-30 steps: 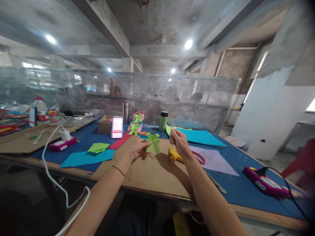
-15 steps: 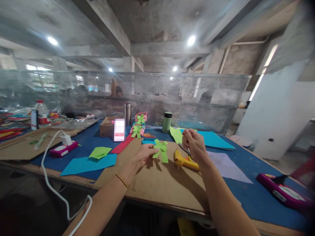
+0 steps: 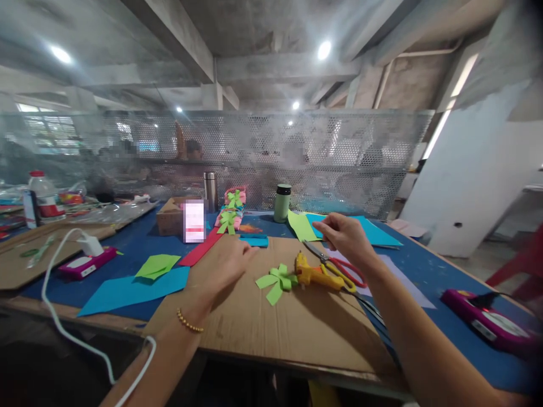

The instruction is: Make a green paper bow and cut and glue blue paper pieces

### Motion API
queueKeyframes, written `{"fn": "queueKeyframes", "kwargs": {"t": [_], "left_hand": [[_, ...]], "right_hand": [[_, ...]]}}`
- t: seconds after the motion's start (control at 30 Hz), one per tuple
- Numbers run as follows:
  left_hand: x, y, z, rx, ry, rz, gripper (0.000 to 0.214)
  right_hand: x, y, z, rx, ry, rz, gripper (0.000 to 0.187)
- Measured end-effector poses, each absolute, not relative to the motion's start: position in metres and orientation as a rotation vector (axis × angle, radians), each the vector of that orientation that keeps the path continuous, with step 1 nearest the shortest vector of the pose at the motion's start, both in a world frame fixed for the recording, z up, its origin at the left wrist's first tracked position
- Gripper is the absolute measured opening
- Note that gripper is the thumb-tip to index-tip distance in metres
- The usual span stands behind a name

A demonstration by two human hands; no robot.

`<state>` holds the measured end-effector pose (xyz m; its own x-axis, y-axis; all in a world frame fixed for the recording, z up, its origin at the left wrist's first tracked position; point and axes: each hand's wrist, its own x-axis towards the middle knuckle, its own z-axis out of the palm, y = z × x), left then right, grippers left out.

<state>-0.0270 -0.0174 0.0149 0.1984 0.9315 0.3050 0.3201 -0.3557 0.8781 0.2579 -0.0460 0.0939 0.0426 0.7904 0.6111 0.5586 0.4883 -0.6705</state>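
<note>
A bow-like shape of light green strips [image 3: 278, 281] lies on the cardboard sheet [image 3: 254, 333], apart from both hands. My left hand [image 3: 229, 261] hovers over the cardboard's left part, palm down, fingers loosely stretched towards a small stack of blue strips [image 3: 254, 241]; nothing shows in it. My right hand [image 3: 345, 234] is raised with thumb and fingers pinched together; whatever may be between them is too small to tell. Below it lie scissors [image 3: 348, 278] with red and yellow handles and a yellow glue gun [image 3: 318, 274], whose nozzle end is close to the green shape.
Blue sheets [image 3: 136, 288], a red strip [image 3: 203, 247] and a cardboard box [image 3: 169, 217] are to the left. Finished-looking pink and green pieces [image 3: 231, 212], a steel flask [image 3: 210, 191] and a green bottle [image 3: 282, 203] stand behind. Purple power strips [image 3: 487, 319] flank the sides.
My left hand has let go of the green shape, now lying on the cardboard, and moved left and slightly up. My right hand moved slightly right, uncovering the scissors. The view shifted.
</note>
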Motion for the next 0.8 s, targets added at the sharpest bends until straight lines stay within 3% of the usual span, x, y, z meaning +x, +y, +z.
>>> {"fn": "queueKeyframes", "kwargs": {"t": [0.07,0.13,0.2,0.27,0.47,0.8], "left_hand": [[-0.035,0.004,0.031,2.049,1.447,1.094,0.035],[-0.037,0.025,0.046,2.140,1.668,0.948,0.025],[-0.033,0.042,0.053,2.128,1.763,0.852,0.014],[-0.025,0.054,0.050,2.083,1.792,0.836,0.016],[-0.013,0.063,0.016,1.984,1.772,0.940,0.045],[-0.015,0.072,-0.004,1.709,1.481,1.168,0.037]], "right_hand": [[0.259,-0.038,0.083,-1.205,-1.622,0.188,0.047],[0.257,-0.031,0.069,-1.203,-1.647,0.166,0.038],[0.255,-0.026,0.056,-1.194,-1.709,0.110,0.027],[0.254,-0.023,0.045,-1.209,-1.800,-0.009,0.021],[0.259,-0.023,0.035,-1.331,-2.048,-0.161,0.023],[0.257,-0.029,0.035,-1.289,-2.077,-0.100,0.023]]}}
